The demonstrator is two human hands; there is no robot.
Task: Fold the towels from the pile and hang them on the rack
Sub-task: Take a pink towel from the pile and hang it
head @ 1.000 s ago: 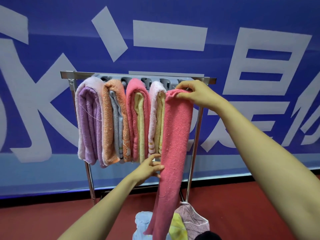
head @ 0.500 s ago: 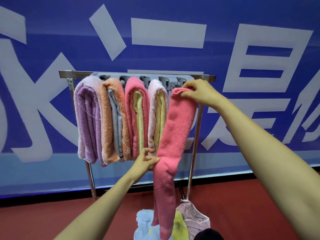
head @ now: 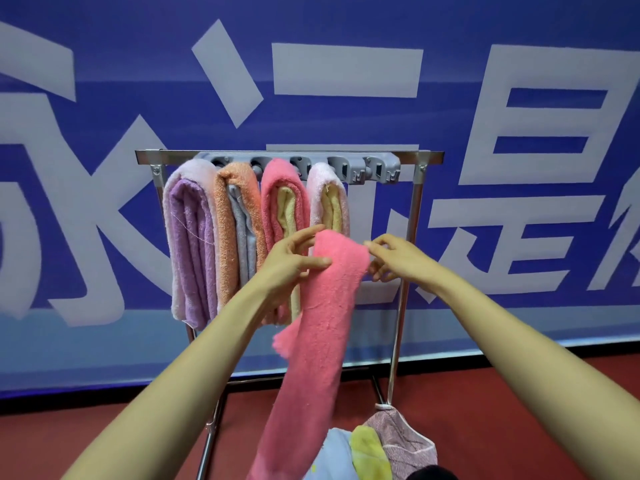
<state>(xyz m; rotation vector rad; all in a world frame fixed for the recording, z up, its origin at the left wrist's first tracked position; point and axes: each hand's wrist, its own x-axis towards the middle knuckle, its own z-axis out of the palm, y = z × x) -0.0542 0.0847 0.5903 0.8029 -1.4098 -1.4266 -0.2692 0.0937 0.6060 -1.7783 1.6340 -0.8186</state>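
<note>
A long folded pink towel [head: 325,323] hangs in front of the metal rack [head: 429,156], its lower end trailing to the pile [head: 367,448] on the floor. My left hand [head: 291,265] pinches the towel's top left edge between thumb and fingers. My right hand [head: 394,258] is at the top right corner with loosely curled fingers, its fingertips just touching the edge. Hanging on the rack are a purple towel [head: 190,244], an orange one [head: 235,216], a pink-and-yellow one [head: 284,202] and a pale pink one [head: 329,195].
A grey clip strip [head: 377,169] runs under the top bar, with open rail at its right end. A blue banner [head: 485,98] stands close behind the rack. The floor [head: 519,427] is red. The pile holds blue, yellow and mauve cloths.
The towel's top end has come down from the rack's bar to chest height. My left hand moved up from the towel's middle to pinch its top; my right hand loosened and slid to the corner.
</note>
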